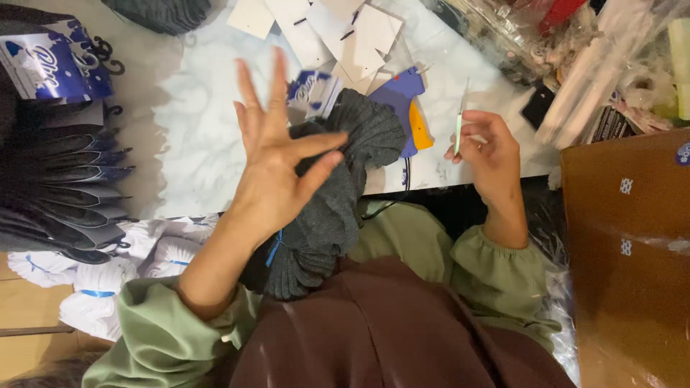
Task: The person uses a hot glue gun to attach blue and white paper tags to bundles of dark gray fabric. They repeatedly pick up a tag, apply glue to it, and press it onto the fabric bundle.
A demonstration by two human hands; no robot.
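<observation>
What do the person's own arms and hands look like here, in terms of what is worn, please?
Both arms wear loose sage-green sleeves, gathered at the cuffs, which end short of the wrists. The left hand and right hand are bare, with no gloves; no rings or watch can be made out. A dark brown garment covers the chest.

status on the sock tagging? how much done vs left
Done: a row of dark socks with printed cards lies stacked at the left edge. In hand: the left hand is spread open against a grey sock bundle; the right hand pinches a thin pale strip. The blue and orange tagging gun lies idle. Left: white bundles and loose white cards remain.
</observation>
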